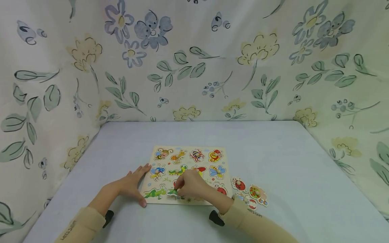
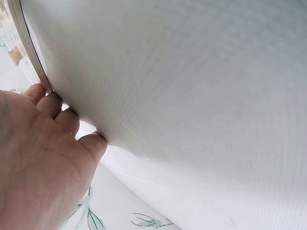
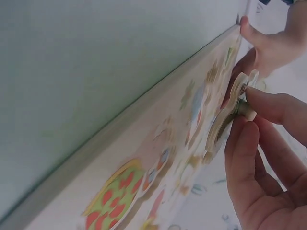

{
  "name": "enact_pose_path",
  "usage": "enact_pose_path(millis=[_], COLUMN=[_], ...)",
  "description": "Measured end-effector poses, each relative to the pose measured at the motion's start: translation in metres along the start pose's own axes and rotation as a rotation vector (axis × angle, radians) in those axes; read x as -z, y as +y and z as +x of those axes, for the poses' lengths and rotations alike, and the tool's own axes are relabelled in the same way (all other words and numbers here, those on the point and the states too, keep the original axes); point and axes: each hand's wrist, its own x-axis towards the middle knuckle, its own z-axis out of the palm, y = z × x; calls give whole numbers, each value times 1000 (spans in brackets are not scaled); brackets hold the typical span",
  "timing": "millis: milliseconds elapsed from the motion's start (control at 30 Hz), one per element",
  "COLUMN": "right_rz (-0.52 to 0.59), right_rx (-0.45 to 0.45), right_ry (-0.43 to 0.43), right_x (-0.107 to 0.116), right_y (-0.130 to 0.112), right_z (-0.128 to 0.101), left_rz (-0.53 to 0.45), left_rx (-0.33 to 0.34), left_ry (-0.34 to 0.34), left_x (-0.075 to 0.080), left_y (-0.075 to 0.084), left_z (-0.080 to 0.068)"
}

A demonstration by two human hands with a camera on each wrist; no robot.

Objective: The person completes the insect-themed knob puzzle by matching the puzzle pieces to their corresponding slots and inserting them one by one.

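Right wrist view: we see the right hand (image 3: 268,158) pinching a thin, stiff, light green puzzle piece (image 3: 230,112) by its small peg over the wooden puzzle board (image 1: 188,173), which our left hand (image 1: 133,184), fingers flat, steadies.

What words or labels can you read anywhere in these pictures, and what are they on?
Left sleeve: dark lettering along the cuff, too small and tilted to read.
Right sleeve: a line of dark lettering, too small to read.
Puzzle board: insect pictures only, no readable words.
Floral cloth backdrop: no text.
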Motion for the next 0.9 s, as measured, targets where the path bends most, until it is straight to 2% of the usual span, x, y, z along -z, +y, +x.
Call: enact_pose_path(millis=[633,900], right_rz=[-103,-189], right_rx=[32,36], right_ry=[-74,-99], right_x=[-27,-36], right_y=[-34,-41], right_z=[30,37], left_rz=[-3,-1], left_rx=[3,1], left_ry=[-13,-18], left_x=[-2,0], left_y=[-4,-3], left_z=[2,2])
